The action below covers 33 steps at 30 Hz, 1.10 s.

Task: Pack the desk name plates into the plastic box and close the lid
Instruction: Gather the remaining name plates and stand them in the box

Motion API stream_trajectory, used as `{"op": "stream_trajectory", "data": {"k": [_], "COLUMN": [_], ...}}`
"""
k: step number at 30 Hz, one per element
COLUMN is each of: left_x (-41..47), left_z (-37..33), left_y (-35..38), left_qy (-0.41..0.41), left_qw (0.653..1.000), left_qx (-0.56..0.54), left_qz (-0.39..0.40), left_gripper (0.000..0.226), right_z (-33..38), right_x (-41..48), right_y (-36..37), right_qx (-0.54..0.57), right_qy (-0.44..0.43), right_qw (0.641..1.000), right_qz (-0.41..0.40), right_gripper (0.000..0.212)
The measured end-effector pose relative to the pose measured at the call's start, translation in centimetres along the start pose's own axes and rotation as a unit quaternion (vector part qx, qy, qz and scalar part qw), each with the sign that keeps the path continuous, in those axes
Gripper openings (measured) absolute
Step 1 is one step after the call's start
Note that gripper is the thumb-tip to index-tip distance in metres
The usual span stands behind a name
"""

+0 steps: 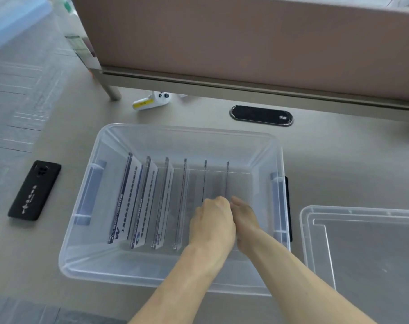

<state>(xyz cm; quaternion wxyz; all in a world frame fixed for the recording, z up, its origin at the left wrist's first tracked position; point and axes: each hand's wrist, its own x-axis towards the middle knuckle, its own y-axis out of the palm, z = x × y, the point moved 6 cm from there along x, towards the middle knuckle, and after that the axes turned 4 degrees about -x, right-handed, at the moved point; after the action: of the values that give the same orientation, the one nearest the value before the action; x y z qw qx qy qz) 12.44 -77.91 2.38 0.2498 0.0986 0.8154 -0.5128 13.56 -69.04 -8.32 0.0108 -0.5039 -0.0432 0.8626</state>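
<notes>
A clear plastic box (86, 265) sits open on the desk in front of me. Several clear acrylic name plates stand on edge in a row inside it; the three on the left (138, 197) show printed cards. Both my hands are down inside the box at its right half. My left hand (211, 222) and my right hand (244, 218) meet with fingers closed at the near end of the rightmost name plate (227, 178). They hide its lower part. The clear lid (362, 249) lies flat on the desk, to the right of the box.
A black phone (34, 190) lies face down left of the box. A white and yellow handheld device (152, 101) and a black oval cable port (261, 115) lie beyond the box. A brown partition (245, 43) on a metal frame runs along the back.
</notes>
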Motion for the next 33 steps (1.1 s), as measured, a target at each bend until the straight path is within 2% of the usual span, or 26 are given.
{"op": "stream_trajectory", "data": {"k": [3, 5, 9, 12, 14, 15, 17, 19, 21, 24, 25, 26, 28, 29, 30, 33], "left_x": [0.3, 0.4, 0.4, 0.3, 0.2, 0.2, 0.2, -0.3, -1.0, -2.1, -2.1, -1.8, -0.2, 0.4, 0.8, 1.2], "left_z": [0.2, 0.4, 0.4, 0.5, 0.5, 0.4, 0.3, 0.3, 0.9, 4.3, 6.2, 8.4, 12.4, 13.6, 14.1, 14.5], "left_y": [-0.1, -0.1, -0.3, -0.3, -0.3, -0.4, -0.5, -1.4, -3.5, -9.6, -11.5, -12.7, -13.2, -12.8, -12.3, -11.4], "left_qy": [0.000, -0.004, -0.010, -0.009, -0.006, -0.006, -0.001, 0.017, 0.054, 0.091, 0.082, 0.051, -0.058, -0.092, -0.099, -0.080], "left_qw": [1.000, 1.000, 1.000, 1.000, 1.000, 1.000, 1.000, 0.999, 0.994, 0.963, 0.957, 0.961, 0.981, 0.985, 0.987, 0.988], "left_qx": [-0.014, -0.017, -0.024, -0.016, -0.013, -0.013, -0.020, -0.028, -0.083, -0.168, -0.149, -0.115, -0.053, -0.031, -0.015, 0.013], "left_qz": [-0.003, -0.001, 0.004, -0.001, -0.003, -0.004, 0.005, -0.004, -0.050, -0.191, -0.233, -0.246, -0.180, -0.144, -0.127, -0.131], "left_gripper": [0.021, 0.022, 0.023, 0.021, 0.021, 0.021, 0.021, 0.025, 0.033, 0.020, 0.017, 0.026, 0.052, 0.056, 0.054, 0.024], "right_z": [0.1, 0.4, 0.2, 0.3, 0.4, 0.3, 0.2, 0.2, 1.2, 2.4, 2.9, 3.2, 3.6, 3.8, 3.7, 3.5], "right_x": [0.4, 0.1, 0.5, 0.2, -0.4, -0.3, -0.2, -0.1, -1.2, -2.9, -3.6, -4.1, -5.2, -5.7, -5.7, -6.3], "right_y": [0.3, 0.5, 0.3, 0.6, 0.6, 0.5, 0.6, 0.5, 0.4, -0.4, -0.6, -0.7, -0.3, 0.1, 0.6, 2.0], "right_qx": [0.016, 0.016, 0.003, 0.002, 0.008, 0.005, -0.011, -0.010, -0.044, -0.047, -0.056, -0.064, -0.091, -0.108, -0.121, -0.146], "right_qy": [0.000, -0.007, -0.005, -0.019, -0.011, -0.008, -0.013, -0.005, -0.028, -0.061, -0.080, -0.098, -0.130, -0.135, -0.140, -0.145], "right_qw": [1.000, 1.000, 1.000, 1.000, 1.000, 1.000, 1.000, 1.000, 0.999, 0.996, 0.994, 0.992, 0.986, 0.984, 0.982, 0.978], "right_qz": [0.002, 0.005, 0.000, 0.009, 0.004, -0.002, 0.010, 0.005, -0.014, -0.052, -0.058, -0.056, -0.052, -0.050, -0.046, -0.039], "right_gripper": [0.030, 0.026, 0.037, 0.028, 0.049, 0.051, 0.025, 0.029, 0.019, 0.049, 0.052, 0.055, 0.064, 0.067, 0.070, 0.069]}}
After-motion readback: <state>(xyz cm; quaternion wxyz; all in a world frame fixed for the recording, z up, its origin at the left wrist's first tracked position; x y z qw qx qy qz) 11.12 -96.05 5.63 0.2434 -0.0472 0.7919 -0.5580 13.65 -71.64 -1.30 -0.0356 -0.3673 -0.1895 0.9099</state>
